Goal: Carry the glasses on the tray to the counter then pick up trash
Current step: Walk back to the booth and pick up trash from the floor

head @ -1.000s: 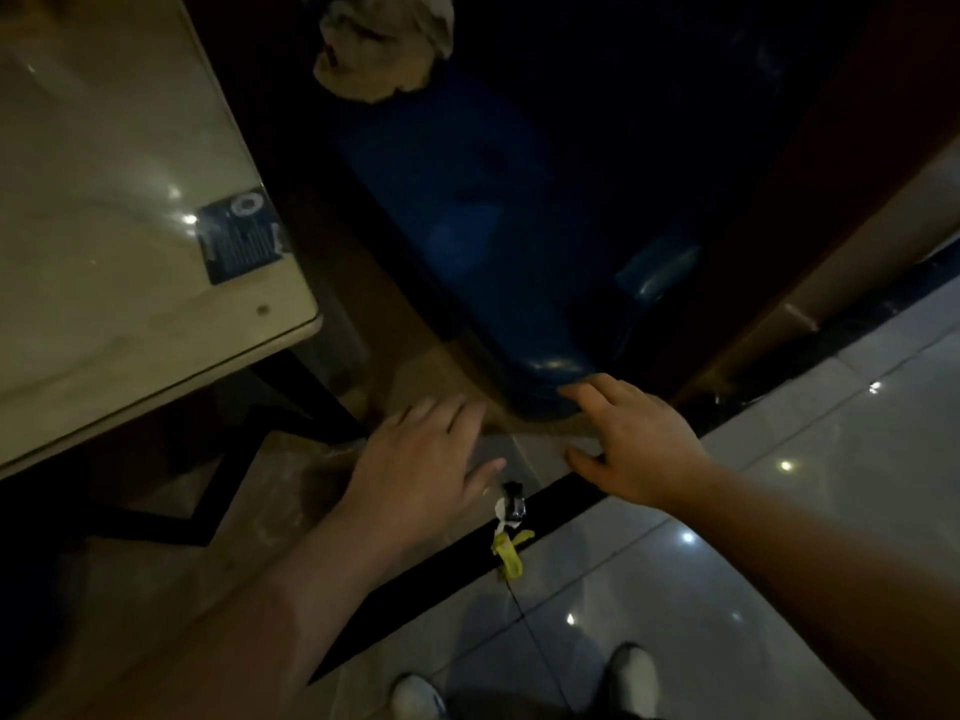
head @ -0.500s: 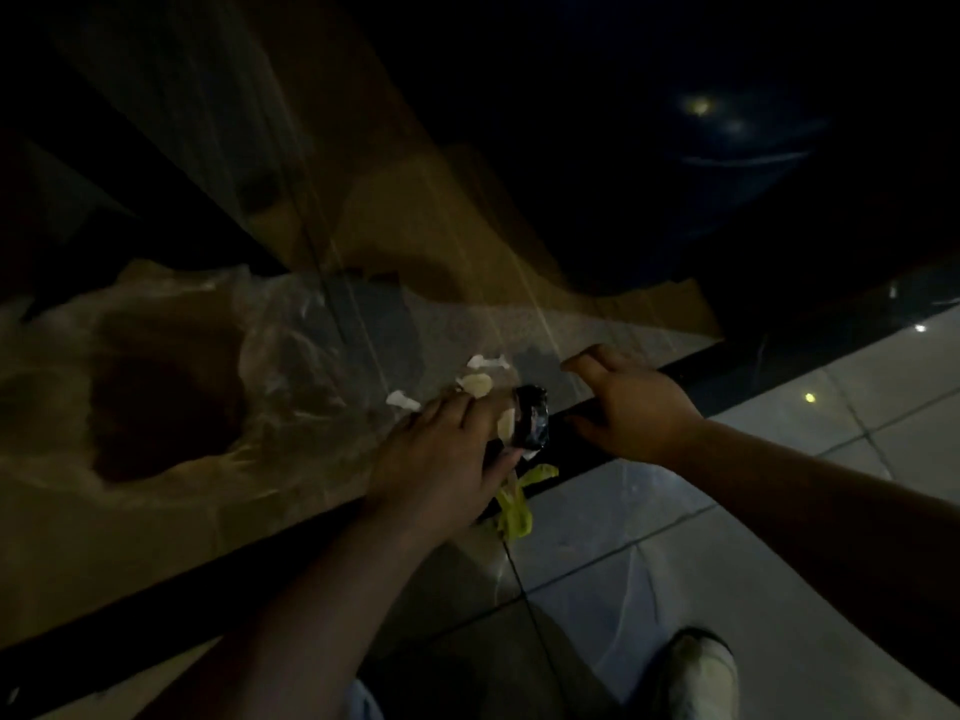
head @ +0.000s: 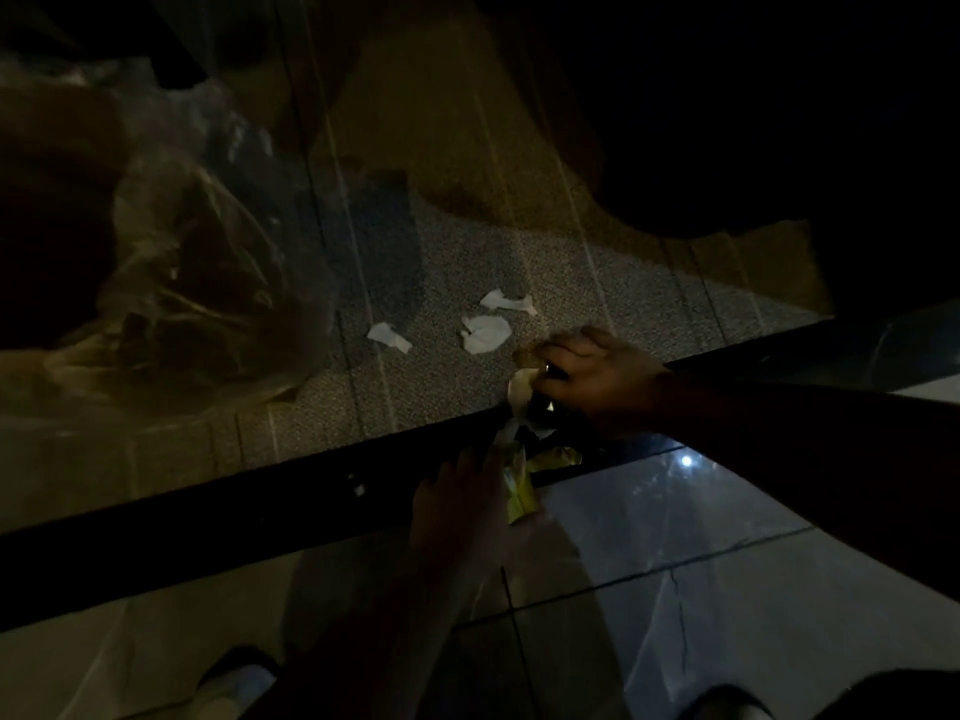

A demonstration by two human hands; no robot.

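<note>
Trash lies on a speckled floor mat (head: 441, 376) in dim light. My right hand (head: 597, 381) is closed over a small dark shiny object (head: 545, 402) with a crumpled white paper (head: 519, 389) at the mat's front edge. My left hand (head: 457, 501) sits lower, its fingertips against a yellow wrapper (head: 519, 491) on the black floor strip (head: 208, 527); whether it grips the wrapper is unclear. Three white paper scraps (head: 485, 333) lie loose on the mat, just left of my right hand. No tray or glasses are in view.
Crumpled clear plastic sheeting (head: 182, 252) covers the floor at the left. Glossy tiles (head: 727, 589) lie in front, with my shoes (head: 234, 683) at the bottom edge. The top right is in deep shadow.
The view has dropped closer to the floor. My right hand moved left onto the dark object and paper. My left hand left that object and slid down to the yellow wrapper.
</note>
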